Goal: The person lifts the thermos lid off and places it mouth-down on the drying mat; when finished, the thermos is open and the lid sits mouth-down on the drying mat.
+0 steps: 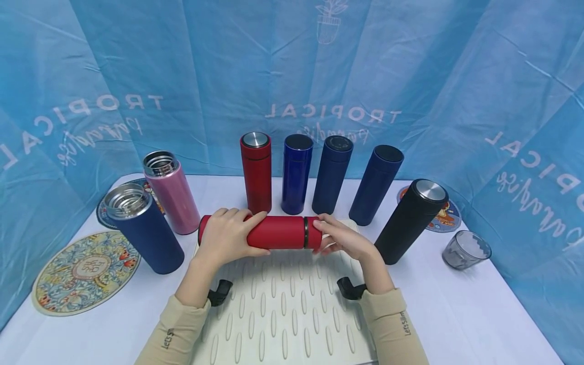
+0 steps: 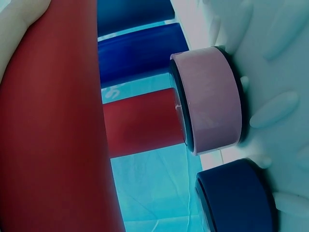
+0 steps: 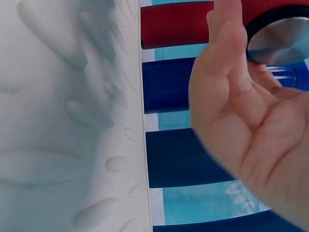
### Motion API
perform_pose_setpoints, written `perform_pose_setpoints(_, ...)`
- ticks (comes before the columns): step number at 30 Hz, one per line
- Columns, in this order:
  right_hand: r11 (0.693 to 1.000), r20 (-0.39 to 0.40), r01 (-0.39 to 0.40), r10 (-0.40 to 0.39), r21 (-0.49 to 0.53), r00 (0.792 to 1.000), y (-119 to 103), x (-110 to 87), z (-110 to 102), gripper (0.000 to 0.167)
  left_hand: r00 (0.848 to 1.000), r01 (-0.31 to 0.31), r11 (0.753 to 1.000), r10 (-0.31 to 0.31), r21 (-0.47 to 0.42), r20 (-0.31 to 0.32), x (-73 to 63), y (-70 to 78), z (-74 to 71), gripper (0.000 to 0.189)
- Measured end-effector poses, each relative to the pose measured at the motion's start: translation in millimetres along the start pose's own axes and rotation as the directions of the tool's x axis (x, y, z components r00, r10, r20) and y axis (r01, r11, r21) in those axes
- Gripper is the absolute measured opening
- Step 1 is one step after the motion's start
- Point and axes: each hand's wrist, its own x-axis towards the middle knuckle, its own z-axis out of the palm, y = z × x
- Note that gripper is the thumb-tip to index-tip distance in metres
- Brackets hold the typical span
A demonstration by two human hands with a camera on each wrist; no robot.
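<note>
A red thermos [image 1: 280,232] lies level across the space between both hands, its lid with a dark ring toward the right. My left hand [image 1: 228,228] grips its body near the base, fingers over the top and thumb along the front. At the other end, my right hand [image 1: 344,238] holds the lid with its fingertips. The lid's steel top [image 3: 280,38] faces the right wrist camera. Below the thermos, a pink lid [image 2: 215,101] and a navy lid [image 2: 236,198] stand on the pale ridged mat [image 1: 283,314]; the head view hides both.
An uncapped pink bottle [image 1: 175,197] and an uncapped navy bottle [image 1: 148,233] stand left. Behind are a second red thermos [image 1: 256,172] and several blue bottles [image 1: 294,177]. A black thermos [image 1: 408,223] and a glass [image 1: 466,250] stand right. A patterned placemat [image 1: 86,274] lies left.
</note>
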Motion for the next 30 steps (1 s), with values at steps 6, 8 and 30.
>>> perform_pose_setpoints(6, 0.997, 0.038, 0.074, -0.075, 0.039, 0.996, -0.2, -2.2, -1.9, 0.053, 1.0, 0.008, 1.0, -0.008, 0.002, 0.001, -0.1, -0.4, -0.7, 0.078)
perform_pose_setpoints(8, 0.995, 0.05, 0.095, -0.097, 0.037, 0.994, -0.3, -2.6, -2.4, 0.057, 1.0, 0.006, 1.0, -0.006, 0.004, -0.012, -0.2, -0.9, -0.7, 0.078)
perform_pose_setpoints(30, 0.994, 0.059, 0.055, -0.061, 0.095, 0.996, 2.3, 1.4, -0.8, 0.048, 0.998, -0.019, 1.0, 0.021, 0.025, -0.055, -0.5, -2.6, -0.1, 0.08)
